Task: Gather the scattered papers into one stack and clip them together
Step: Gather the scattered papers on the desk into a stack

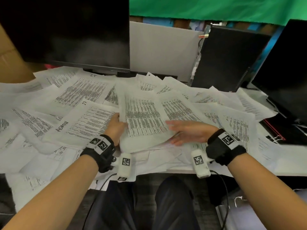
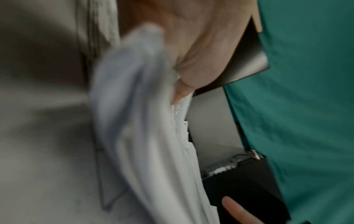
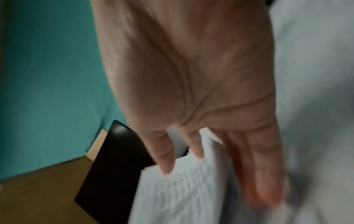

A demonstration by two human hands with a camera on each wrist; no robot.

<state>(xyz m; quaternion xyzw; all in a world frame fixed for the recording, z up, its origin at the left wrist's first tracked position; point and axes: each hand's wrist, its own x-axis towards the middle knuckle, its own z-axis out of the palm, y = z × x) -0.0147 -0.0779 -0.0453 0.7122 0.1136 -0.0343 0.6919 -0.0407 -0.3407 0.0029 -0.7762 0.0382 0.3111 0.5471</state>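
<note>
Printed papers (image 1: 86, 97) lie scattered and overlapping across the whole surface (image 1: 289, 170), edge to edge. Left hand (image 1: 116, 126) grips the left edge of a partly gathered bundle (image 1: 142, 123) at centre, fingers curled under it, likely to steady it. Right hand (image 1: 187, 132) lies flat and straight-fingered at the bundle's right edge, some fingers above and some beneath, probably to square it. Binder clips (image 1: 275, 138) wait at far right. Monitors (image 1: 66, 34) hem the back; open room only toward the near edge.
</note>
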